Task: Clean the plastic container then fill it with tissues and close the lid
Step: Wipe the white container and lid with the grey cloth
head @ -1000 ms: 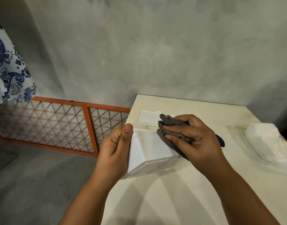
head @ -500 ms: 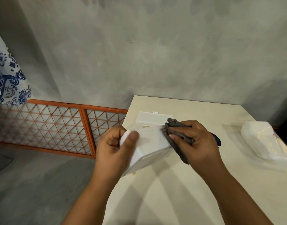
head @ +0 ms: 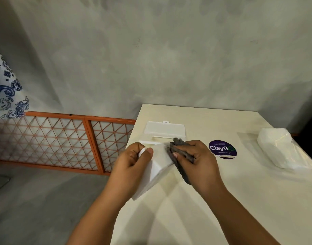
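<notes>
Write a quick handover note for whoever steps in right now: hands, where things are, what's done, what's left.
Left hand grips the white plastic container, tilted above the table's left edge.
Right hand holds a grey cloth against the container.
Lid lies flat on the table behind the hands, off the container.
Bagged tissues sit at the table's right edge.
Done: lid off, wiping under way.
Left: finish wiping, load tissues, close lid.

A cream table (head: pixel 240 200) bears a white lid (head: pixel 165 129), a purple sticker (head: pixel 222 149) and bagged tissues (head: pixel 282 149).
</notes>
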